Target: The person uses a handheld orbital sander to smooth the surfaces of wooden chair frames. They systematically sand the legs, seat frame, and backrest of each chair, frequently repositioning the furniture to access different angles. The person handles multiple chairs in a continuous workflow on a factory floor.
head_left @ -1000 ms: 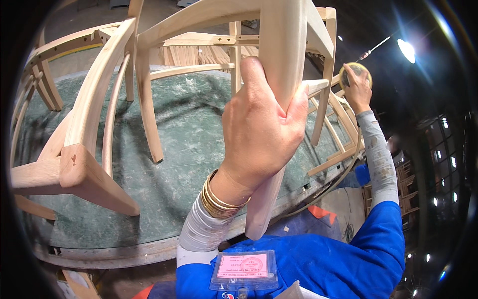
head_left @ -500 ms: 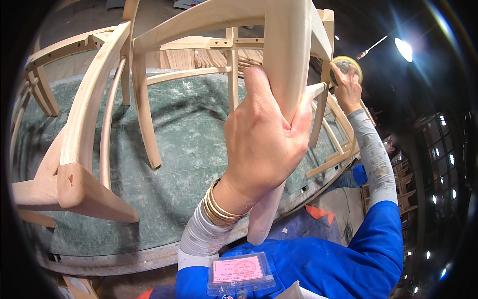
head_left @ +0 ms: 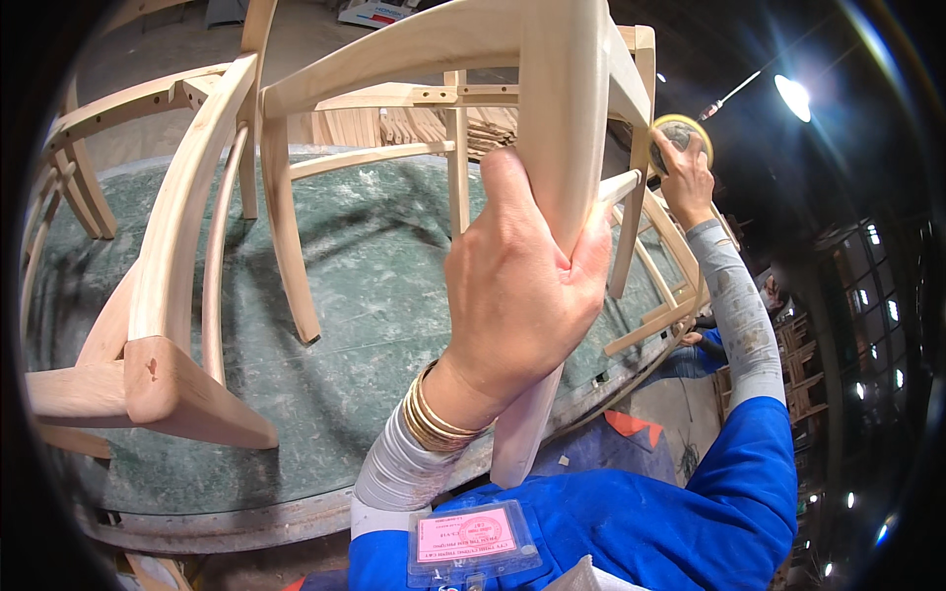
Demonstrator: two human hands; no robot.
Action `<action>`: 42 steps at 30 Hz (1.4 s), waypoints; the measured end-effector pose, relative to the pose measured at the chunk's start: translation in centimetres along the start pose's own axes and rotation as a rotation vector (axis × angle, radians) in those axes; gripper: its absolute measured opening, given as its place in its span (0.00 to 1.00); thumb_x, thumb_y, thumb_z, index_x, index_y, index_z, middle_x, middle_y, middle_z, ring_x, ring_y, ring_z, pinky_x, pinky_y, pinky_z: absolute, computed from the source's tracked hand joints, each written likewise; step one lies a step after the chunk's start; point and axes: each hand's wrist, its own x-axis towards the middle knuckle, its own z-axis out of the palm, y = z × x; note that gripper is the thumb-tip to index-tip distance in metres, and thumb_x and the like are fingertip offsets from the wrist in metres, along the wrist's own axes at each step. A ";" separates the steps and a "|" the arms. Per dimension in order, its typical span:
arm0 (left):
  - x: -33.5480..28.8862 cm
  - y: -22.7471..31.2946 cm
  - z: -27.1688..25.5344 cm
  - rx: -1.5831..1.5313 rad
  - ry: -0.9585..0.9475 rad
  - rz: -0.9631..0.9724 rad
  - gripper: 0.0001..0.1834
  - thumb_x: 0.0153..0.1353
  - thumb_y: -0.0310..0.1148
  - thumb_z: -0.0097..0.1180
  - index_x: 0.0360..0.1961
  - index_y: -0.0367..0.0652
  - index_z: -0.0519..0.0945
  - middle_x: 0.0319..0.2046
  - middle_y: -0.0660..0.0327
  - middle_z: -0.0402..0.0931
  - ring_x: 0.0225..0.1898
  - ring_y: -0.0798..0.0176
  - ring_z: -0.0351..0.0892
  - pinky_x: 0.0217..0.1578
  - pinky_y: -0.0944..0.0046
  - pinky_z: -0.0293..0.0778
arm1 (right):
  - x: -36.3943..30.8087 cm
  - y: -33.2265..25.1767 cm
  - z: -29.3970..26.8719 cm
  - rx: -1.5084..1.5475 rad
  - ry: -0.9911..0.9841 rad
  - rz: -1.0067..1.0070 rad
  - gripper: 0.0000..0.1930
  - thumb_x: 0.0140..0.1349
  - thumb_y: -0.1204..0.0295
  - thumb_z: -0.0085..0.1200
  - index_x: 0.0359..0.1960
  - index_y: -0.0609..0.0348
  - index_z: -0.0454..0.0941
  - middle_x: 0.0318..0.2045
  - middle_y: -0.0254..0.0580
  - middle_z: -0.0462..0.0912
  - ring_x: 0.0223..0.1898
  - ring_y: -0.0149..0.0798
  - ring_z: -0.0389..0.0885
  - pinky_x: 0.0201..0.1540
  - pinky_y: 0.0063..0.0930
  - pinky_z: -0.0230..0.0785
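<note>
A pale, unpainted wooden chair frame stands tilted in front of me, its thick post rising close to the camera. My left hand is wrapped round this post, thumb up along one side. Farther off on the right, my right hand has its fingers curled over a round, yellow-rimmed sanding pad. The pad is beside the frame's right upright; whether they touch is hidden. Below my left hand, the post's lower end reaches toward my blue top.
More wooden chair frames stand on the worn green tabletop, one at the left and another at the right. Wooden parts lie stacked beyond. Another person's hand shows past the table's right edge. A lamp shines above.
The view has shifted slightly, so the left chair frames sit lower in it. Both my hands keep their holds. The other person at the right has moved, and a hand now shows there.
</note>
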 end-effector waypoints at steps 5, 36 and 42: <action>0.1 -0.2 -0.2 0.000 0.018 0.032 0.18 0.55 0.31 0.58 0.39 0.33 0.63 0.27 0.47 0.76 0.28 0.53 0.80 0.30 0.60 0.73 | 1.2 0.3 -1.0 0.104 0.006 0.073 0.37 0.43 0.82 0.54 0.57 0.29 0.66 0.46 0.50 0.64 0.40 0.55 0.76 0.37 0.42 0.75; 0.1 -0.4 0.0 -0.044 0.012 0.030 0.18 0.54 0.29 0.59 0.39 0.33 0.64 0.30 0.51 0.73 0.31 0.61 0.75 0.34 0.64 0.71 | 4.9 1.1 -0.4 0.116 0.058 0.206 0.33 0.46 0.79 0.50 0.55 0.28 0.68 0.47 0.51 0.64 0.43 0.57 0.76 0.42 0.45 0.74; -0.6 -0.4 -0.1 -0.003 -0.004 0.038 0.20 0.52 0.29 0.60 0.39 0.34 0.63 0.26 0.51 0.73 0.27 0.56 0.75 0.30 0.60 0.71 | 3.3 1.8 0.5 0.138 -0.002 0.316 0.34 0.45 0.77 0.55 0.55 0.26 0.67 0.49 0.51 0.64 0.43 0.56 0.77 0.43 0.44 0.74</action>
